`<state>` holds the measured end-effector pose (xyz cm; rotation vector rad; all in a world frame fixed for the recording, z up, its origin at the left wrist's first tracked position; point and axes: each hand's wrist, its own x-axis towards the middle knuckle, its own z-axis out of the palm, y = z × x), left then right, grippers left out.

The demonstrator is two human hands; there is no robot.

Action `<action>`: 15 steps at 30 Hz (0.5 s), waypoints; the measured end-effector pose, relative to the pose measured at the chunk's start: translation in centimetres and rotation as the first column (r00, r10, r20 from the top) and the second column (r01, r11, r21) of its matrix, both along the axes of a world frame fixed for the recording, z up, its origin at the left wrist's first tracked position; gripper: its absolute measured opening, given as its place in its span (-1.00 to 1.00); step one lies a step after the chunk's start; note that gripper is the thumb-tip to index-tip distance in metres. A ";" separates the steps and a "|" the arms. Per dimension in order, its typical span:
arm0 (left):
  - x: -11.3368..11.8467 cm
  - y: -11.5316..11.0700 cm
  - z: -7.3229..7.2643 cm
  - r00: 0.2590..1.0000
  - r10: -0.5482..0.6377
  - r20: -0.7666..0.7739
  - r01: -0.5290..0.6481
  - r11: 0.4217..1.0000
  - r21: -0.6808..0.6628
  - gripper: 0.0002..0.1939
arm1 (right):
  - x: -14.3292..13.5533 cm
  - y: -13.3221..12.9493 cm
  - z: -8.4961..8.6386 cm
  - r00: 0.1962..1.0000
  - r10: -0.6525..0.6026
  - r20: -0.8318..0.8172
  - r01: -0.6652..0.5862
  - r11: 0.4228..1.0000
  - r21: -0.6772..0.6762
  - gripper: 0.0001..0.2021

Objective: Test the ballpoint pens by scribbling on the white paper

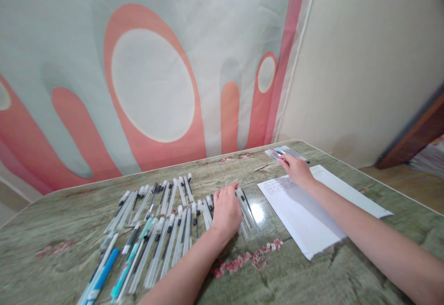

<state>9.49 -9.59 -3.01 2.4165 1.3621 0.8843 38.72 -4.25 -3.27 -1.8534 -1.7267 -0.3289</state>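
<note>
My left hand (227,210) is over the right end of the front row of pens, its fingers curled down and the tips hidden. Right beside it lie a few clear-barrelled pens (246,208). My right hand (294,168) reaches to the far right of the table, thumb and fingers pinched on a pen at the edge of a small group of pens (293,151); the fingers partly hide it. Under my right forearm is a white sheet of paper (298,222) with handwriting at its upper left.
A back row of capped pens (152,198) and a front row (166,240) lie on the marbled table (62,231). Blue and teal pens (104,272) lie at the left front. A patterned curtain (208,41) hangs behind, with a wall (354,64) at the right.
</note>
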 end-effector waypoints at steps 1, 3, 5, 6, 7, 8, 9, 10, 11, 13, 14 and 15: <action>0.0 0.0 0.0 1.000 0.002 -0.002 -0.002 1.000 -0.001 -0.58 | -0.7 -0.2 0.6 1.000 0.021 -0.006 -0.021 1.000 -0.005 -0.70; 0.0 0.1 0.0 1.000 0.005 -0.012 -0.005 1.000 -0.001 -0.58 | -2.2 -0.9 1.9 0.997 0.069 -0.018 -0.069 0.998 -0.004 -0.66; 0.0 0.1 0.0 1.000 0.010 -0.023 -0.010 1.000 -0.001 -0.58 | -4.0 -1.9 3.1 0.988 0.155 -0.028 -0.155 0.987 -0.027 -0.62; 0.0 0.1 0.0 1.000 0.014 -0.027 -0.014 1.000 -0.001 -0.58 | -5.0 -2.4 3.5 0.981 0.192 -0.027 -0.193 0.980 -0.048 -0.60; 0.0 0.1 0.0 0.999 0.017 -0.031 -0.017 1.000 0.001 -0.58 | -5.9 -3.0 3.8 0.975 0.221 -0.024 -0.222 0.972 -0.076 -0.58; 0.0 0.1 0.0 0.999 0.018 -0.033 -0.017 1.000 0.003 -0.58 | -6.9 -3.6 4.0 0.969 0.248 -0.017 -0.248 0.962 -0.110 -0.56; 0.0 0.1 0.0 0.999 0.017 -0.035 -0.016 1.000 0.008 -0.58 | -7.8 -4.1 4.1 0.961 0.277 -0.015 -0.276 0.950 -0.149 -0.56; 0.0 0.1 0.0 0.999 0.016 -0.036 -0.016 1.000 0.012 -0.57 | -8.6 -4.7 4.0 0.953 0.304 -0.014 -0.301 0.934 -0.192 -0.57; -0.1 0.1 -0.1 0.999 0.016 -0.036 -0.016 1.000 0.015 -0.57 | -9.5 -5.2 3.8 0.943 0.332 -0.025 -0.328 0.913 -0.241 -0.60; -0.1 0.2 -0.1 0.999 0.018 -0.035 -0.017 1.000 0.017 -0.57 | -10.9 -6.1 3.2 0.919 0.389 -0.057 -0.387 0.868 -0.311 -0.68; -0.1 0.2 -0.1 0.999 0.020 -0.032 -0.020 1.000 0.017 -0.57 | -11.4 -6.4 2.8 0.905 0.418 -0.075 -0.418 0.846 -0.330 -0.72; -0.2 0.2 -0.2 0.999 0.021 -0.030 -0.021 1.000 0.016 -0.57 | -11.9 -6.8 2.5 0.890 0.447 -0.094 -0.450 0.825 -0.342 -0.75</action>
